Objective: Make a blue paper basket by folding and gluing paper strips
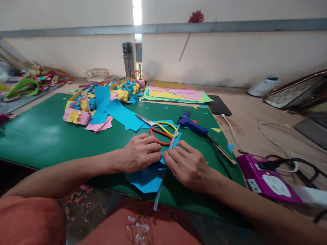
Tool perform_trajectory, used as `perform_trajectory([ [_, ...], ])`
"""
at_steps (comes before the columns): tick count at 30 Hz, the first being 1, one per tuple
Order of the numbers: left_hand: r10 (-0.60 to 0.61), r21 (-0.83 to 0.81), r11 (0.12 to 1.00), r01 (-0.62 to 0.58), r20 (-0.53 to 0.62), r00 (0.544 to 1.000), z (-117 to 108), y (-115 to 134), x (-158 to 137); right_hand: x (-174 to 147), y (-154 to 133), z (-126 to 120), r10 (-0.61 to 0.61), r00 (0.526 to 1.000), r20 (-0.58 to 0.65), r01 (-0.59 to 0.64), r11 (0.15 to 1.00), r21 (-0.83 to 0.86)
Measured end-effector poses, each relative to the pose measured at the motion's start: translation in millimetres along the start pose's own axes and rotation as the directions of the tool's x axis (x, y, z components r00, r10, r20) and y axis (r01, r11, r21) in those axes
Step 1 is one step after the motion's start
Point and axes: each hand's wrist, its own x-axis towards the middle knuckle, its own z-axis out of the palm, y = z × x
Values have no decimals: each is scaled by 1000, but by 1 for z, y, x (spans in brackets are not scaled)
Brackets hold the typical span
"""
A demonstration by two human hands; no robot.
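My left hand (140, 153) has its fingers curled down on a sheet of blue paper (146, 179) near the front edge of the green mat (38, 136). My right hand (189, 165) pinches the same paper at its right side, close beside my left fingertips. A long translucent glue stick (158, 196) runs past my right fingers, its upper end at the blue glue gun (192, 125). Just beyond my hands lie scissors (163, 131) with one red and one yellow handle. The fingertips hide part of the fold.
Blue strips (125, 114) lie behind the scissors, beside a pink paper basket (78, 115) and several more baskets. Colored sheets (176, 92) are stacked at the back. At right are a phone (219, 105), cables and a purple power strip (268, 178); a dark bottle (128, 59) stands by the wall.
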Motion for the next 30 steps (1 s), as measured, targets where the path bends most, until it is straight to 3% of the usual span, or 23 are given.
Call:
perform_trajectory([
  [12, -41, 75, 996, 47, -69, 997, -6, -8, 2, 2, 3, 0, 66, 997, -36, -67, 997, -38],
  [30, -192, 146, 971, 191, -9, 981, -8, -25, 0, 0, 9, 1, 109, 994, -27, -111, 991, -80],
])
